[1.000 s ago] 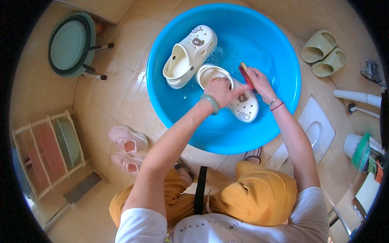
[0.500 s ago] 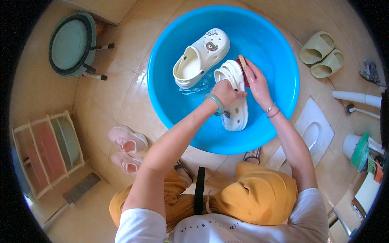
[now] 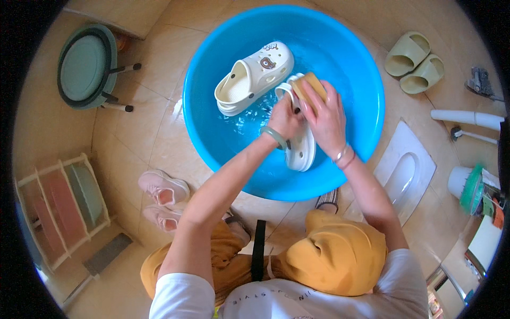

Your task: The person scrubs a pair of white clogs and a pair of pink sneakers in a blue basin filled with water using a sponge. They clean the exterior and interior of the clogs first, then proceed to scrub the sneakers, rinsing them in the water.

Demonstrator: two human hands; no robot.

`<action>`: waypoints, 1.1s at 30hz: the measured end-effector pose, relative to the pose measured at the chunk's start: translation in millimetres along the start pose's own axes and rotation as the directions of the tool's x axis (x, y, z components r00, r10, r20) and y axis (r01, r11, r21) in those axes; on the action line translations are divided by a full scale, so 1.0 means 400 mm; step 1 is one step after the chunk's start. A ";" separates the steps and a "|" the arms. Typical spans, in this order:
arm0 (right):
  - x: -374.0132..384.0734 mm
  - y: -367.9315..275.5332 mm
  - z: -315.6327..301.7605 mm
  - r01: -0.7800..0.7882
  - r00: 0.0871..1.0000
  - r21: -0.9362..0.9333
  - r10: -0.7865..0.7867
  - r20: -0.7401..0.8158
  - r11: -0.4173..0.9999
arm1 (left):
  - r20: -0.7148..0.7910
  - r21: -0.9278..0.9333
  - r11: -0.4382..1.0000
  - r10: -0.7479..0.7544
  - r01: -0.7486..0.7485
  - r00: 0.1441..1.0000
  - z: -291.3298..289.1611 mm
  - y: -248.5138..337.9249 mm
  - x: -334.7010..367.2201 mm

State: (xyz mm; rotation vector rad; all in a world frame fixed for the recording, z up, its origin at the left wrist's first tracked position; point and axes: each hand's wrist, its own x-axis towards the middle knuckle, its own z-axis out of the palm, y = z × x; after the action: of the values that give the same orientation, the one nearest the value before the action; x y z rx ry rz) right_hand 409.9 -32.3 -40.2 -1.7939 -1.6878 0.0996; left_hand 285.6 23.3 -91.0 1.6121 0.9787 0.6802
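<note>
A round blue basin holds some water and a pair of white clogs. One clog is gripped at its heel end by my left hand, whose fingers close around it near the strap. My right hand grips a wooden-backed scrubbing brush, pressed over the heel end of the same clog; its bristles are hidden now. The other clog, with a brown bear charm on its toe, lies to the left in the basin, untouched.
Green slippers lie right of the basin, near a white squat toilet. Pink shoes stand on the tiled floor at left. Beyond them are a green folding stool and a rack of basins.
The brush has moved from the clog's outer right side onto its heel end, and its wooden back has turned upward. My left hand has shifted slightly left with the clog.
</note>
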 end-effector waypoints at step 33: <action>0.014 0.227 0.136 0.009 0.613 -0.034 0.021 0.790 0.999 | -0.191 0.418 0.861 -0.229 0.290 0.954 -0.253 -0.002 0.122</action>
State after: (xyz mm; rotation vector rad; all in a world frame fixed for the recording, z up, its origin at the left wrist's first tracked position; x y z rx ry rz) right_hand 462.9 -0.1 -126.1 -1.9060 -2.2725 1.0230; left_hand 225.8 115.6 -68.6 1.7894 1.5064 0.3968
